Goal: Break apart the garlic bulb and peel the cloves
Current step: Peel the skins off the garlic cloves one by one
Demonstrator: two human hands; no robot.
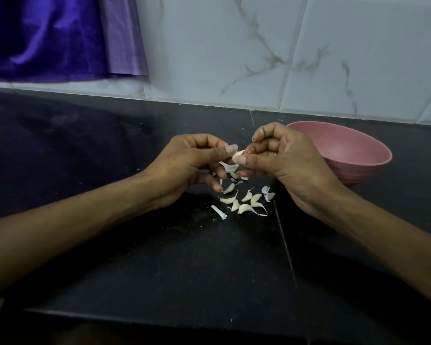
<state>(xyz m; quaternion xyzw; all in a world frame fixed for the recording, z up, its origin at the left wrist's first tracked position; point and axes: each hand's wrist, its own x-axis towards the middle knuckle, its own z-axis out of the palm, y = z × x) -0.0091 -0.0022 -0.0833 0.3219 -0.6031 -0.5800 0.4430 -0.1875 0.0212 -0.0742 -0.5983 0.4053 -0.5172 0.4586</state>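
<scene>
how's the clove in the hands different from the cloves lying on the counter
The held clove is up off the surface, pinched between the fingertips of the left hand and right hand; the loose cloves lie on the black counter.
The held clove is one, partly hidden by fingers; the loose cloves are a scattered group, in full view, several with thin tails.
Both are pale cream. Whether any is fully peeled, I cannot tell.

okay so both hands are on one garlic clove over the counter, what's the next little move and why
Probably peel the skin off the clove with the right hand while the left hand holds it. Both hands pinch it above the loose cloves, and the pink bowl looks empty.
</scene>
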